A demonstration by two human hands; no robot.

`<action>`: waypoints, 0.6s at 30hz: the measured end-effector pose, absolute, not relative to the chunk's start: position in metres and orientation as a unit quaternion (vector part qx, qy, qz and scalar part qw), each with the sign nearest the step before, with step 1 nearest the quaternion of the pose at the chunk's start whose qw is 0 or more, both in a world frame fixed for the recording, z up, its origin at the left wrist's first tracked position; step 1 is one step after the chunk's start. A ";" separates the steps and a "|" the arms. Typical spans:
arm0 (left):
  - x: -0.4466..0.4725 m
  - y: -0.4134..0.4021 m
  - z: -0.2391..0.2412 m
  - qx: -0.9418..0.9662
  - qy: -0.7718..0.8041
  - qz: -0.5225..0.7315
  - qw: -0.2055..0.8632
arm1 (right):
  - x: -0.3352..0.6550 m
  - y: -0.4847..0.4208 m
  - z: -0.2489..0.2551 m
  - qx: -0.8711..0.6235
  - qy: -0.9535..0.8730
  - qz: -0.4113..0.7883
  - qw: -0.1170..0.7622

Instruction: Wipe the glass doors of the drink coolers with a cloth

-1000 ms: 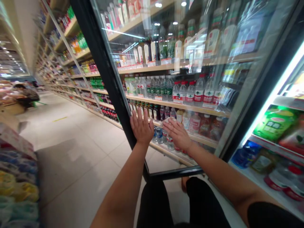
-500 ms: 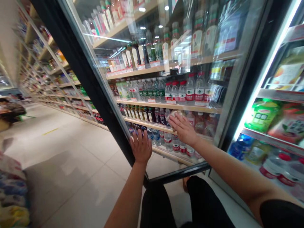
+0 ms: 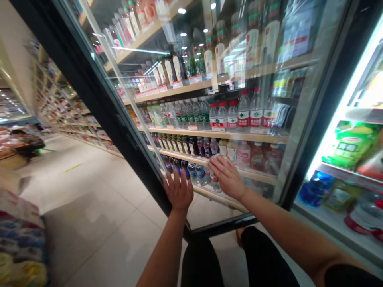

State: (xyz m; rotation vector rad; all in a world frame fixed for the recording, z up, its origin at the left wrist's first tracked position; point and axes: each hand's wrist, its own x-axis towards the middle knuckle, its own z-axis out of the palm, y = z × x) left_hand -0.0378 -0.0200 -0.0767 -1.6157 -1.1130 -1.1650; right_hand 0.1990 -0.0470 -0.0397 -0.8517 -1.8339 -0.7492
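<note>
A tall glass cooler door (image 3: 239, 59) in a black frame (image 3: 89, 91) stands swung out in front of me. My left hand (image 3: 178, 190) lies flat on the glass by the frame's lower edge, fingers spread and empty. My right hand (image 3: 228, 175) presses flat on the glass a little higher and to the right, holding nothing. Through the glass I see shelves of water bottles (image 3: 227, 113) and other drinks.
The lit cooler interior (image 3: 344, 159) with green packs and bottles is at the right. A long aisle of shelves (image 3: 74, 119) runs off to the left over a tiled floor (image 3: 98, 215). A person crouches far left (image 3: 26, 141). Packaged goods (image 3: 20, 243) sit at bottom left.
The door's frame has swung further left across the view. My left hand slid lower on the glass; my right hand stays flat on it, shifting only slightly.
</note>
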 end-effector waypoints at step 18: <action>-0.042 -0.011 -0.080 -0.642 -0.453 -0.485 0.385 | 0.197 -0.045 -0.049 -0.345 -0.746 -0.280 0.496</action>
